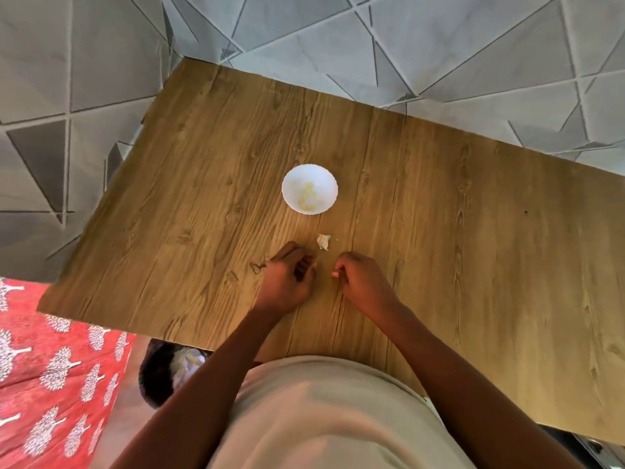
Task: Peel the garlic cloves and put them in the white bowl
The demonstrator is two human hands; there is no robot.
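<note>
A small white bowl (309, 189) stands mid-table with several pale yellow peeled cloves in its bottom. A white papery garlic piece (323, 241) lies on the wood just in front of the bowl. My left hand (287, 280) rests below and left of that piece, fingers curled; something small and pale shows at its fingertips, too small to name. My right hand (362, 282) sits to the right, fingers curled, pinching a tiny pale bit near its thumb. The two hands are a short gap apart.
The wooden table (439, 231) stretches wide on the right and far side. A red patterned cloth (50, 367) lies at the lower left, off the table. A dark bin (162, 370) with pale scraps sits below the table's near edge.
</note>
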